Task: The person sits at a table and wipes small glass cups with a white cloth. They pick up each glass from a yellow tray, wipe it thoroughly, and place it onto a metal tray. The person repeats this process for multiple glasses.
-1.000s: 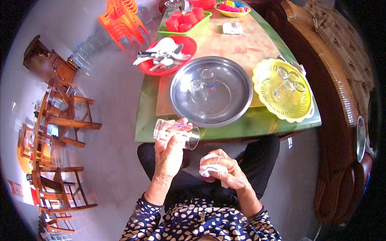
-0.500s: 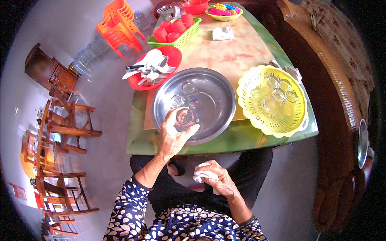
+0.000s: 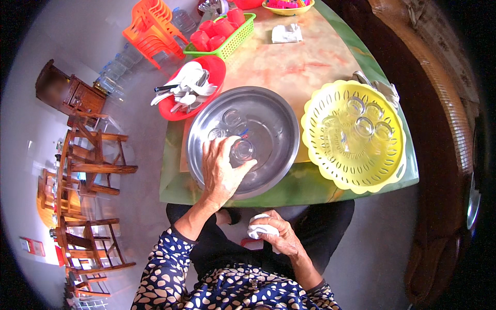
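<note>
My left hand (image 3: 219, 170) reaches over the steel basin (image 3: 281, 168), its thumb and fingers curled round a small clear drinking glass (image 3: 243, 150). Beside that glass, two more clear glasses (image 3: 232, 118) sit in the basin, one partly behind my fingers. Near my lap, below the table edge, my right hand (image 3: 281, 235) is closed on a crumpled white cloth (image 3: 262, 230). To the right of the basin, several clear glasses (image 3: 364, 126) sit in a yellow scalloped plastic basket (image 3: 330, 168) with slots.
A red bowl of spoons (image 3: 214, 64) stands left of the basin. Behind it is a green basket (image 3: 227, 50) of red cups. A folded white cloth (image 3: 287, 33) lies further back. Orange stools (image 3: 152, 31) and wooden chairs (image 3: 98, 168) stand on the floor to the left.
The view has shifted slightly. My left hand has carried the glass a little to the right and away over the basin. My right hand keeps hold of the cloth.
</note>
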{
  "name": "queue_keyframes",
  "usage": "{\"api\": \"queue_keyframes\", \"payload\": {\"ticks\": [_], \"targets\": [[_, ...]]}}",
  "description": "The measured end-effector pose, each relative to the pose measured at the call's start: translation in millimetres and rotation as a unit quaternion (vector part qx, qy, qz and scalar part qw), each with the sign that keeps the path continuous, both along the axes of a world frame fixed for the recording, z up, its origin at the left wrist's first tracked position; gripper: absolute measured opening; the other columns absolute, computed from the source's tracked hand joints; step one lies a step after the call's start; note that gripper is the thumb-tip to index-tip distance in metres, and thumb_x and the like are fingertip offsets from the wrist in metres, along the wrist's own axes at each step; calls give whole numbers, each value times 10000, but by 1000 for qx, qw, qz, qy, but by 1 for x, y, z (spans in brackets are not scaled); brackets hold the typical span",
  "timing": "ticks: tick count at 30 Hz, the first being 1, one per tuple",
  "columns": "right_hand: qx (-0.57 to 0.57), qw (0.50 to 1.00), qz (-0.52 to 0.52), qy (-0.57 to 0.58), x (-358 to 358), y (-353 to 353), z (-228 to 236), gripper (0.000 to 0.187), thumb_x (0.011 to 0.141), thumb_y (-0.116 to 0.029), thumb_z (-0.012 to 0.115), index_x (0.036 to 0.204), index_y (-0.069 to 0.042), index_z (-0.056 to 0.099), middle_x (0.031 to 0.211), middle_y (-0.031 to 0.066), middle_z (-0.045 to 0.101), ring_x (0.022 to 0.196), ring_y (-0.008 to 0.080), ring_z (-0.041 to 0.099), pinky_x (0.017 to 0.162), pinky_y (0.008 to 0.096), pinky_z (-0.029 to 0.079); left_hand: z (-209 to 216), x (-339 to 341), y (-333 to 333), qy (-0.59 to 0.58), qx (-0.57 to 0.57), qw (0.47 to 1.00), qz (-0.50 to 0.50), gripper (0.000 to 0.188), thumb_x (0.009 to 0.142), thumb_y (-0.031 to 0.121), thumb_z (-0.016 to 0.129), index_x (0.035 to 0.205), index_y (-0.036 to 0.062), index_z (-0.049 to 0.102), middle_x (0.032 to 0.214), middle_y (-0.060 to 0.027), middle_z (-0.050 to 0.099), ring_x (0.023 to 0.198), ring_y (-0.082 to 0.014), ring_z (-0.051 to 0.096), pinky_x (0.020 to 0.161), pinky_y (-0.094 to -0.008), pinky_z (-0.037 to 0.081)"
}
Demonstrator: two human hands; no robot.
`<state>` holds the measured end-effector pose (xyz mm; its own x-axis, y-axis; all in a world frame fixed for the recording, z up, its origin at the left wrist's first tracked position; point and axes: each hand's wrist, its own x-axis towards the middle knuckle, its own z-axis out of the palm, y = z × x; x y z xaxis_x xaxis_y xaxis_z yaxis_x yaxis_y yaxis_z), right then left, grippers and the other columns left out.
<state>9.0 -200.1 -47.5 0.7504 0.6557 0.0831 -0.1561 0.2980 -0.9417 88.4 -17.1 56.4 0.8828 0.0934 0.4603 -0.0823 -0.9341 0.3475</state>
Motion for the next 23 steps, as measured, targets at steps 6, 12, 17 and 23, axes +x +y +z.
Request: {"api": "queue_keyframes", "payload": {"ticks": [6, 12, 17, 23], "targets": [[7, 1000, 11, 27, 4, -4, -11, 262, 782, -118, 613, 1036, -60, 644, 1068, 107, 558, 1027, 235, 498, 917, 346, 382, 8, 6, -7, 10, 107, 993, 47, 613, 590, 240, 796, 1137, 128, 545, 987, -37, 578, 978, -238, 475, 866, -401, 335], [7, 1000, 8, 26, 7, -5, -19, 277, 790, -153, 618, 1052, -68, 638, 1096, 130, 538, 1054, 254, 494, 932, 358, 382, 9, 7, -3, 3, 96, 995, 36, 628, 602, 188, 796, 1167, 116, 531, 1092, -90, 530, 1043, -280, 442, 917, -400, 341], [-11, 999, 8, 47, 5, -6, -27, 293, 796, -150, 624, 1079, -79, 633, 1115, 121, 533, 1084, 257, 495, 948, 353, 392, 8, 9, -6, 0, 112, 993, 37, 689, 566, 186, 819, 1183, 101, 525, 1127, -113, 480, 1058, -304, 423, 913, -422, 345], [-3, 998, 23, 62, 4, -12, -37, 318, 799, -115, 629, 1114, -74, 621, 1120, 104, 546, 1084, 233, 483, 980, 360, 344, 29, 5, -21, -52, 110, 993, 11, 920, 578, 456, 804, 1319, 107, 385, 1223, -139, 426, 1135, -325, 383, 957, -477, 302]]}}
